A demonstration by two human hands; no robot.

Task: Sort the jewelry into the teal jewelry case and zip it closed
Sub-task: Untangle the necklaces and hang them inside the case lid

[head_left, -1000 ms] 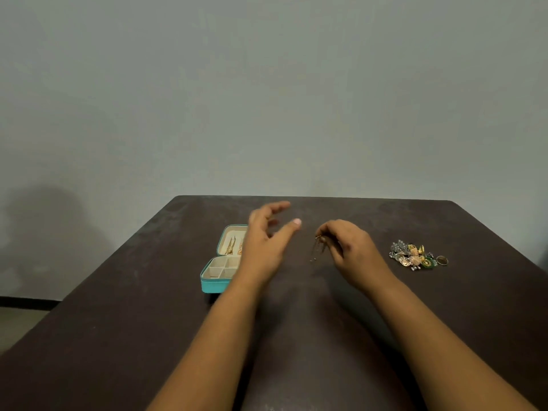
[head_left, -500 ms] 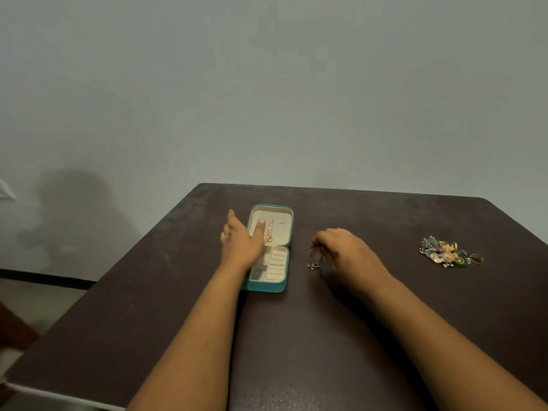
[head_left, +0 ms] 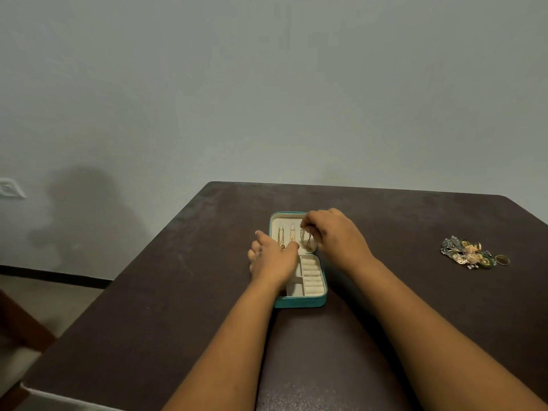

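Head view: your hands meet over the open teal case [head_left: 299,302], which lies on the dark table [head_left: 178,292] with its lid flat at the far end. Your right hand [head_left: 335,235] pinches a gold chain [head_left: 305,240] at the lid's right side, fingers curled around its top end. Your left hand [head_left: 274,259] rests on the case's left edge near the hinge, thumb laid across the lining and fingers reaching past the rim, steadying rather than gripping.

Two more chains [head_left: 281,237] already hang in the lid. The risk, as it looks from here, is tangling: letting go before the new chain catches could drop it across its neighbours or into the ring rolls [head_left: 311,274] below. Your left thumb sits close to the hanging pendants and could drag one loose.

The remaining jewelry [head_left: 471,255] sits heaped well apart on the right, a ring [head_left: 501,259] just beside it; those pieces look interlocked and may lift together.
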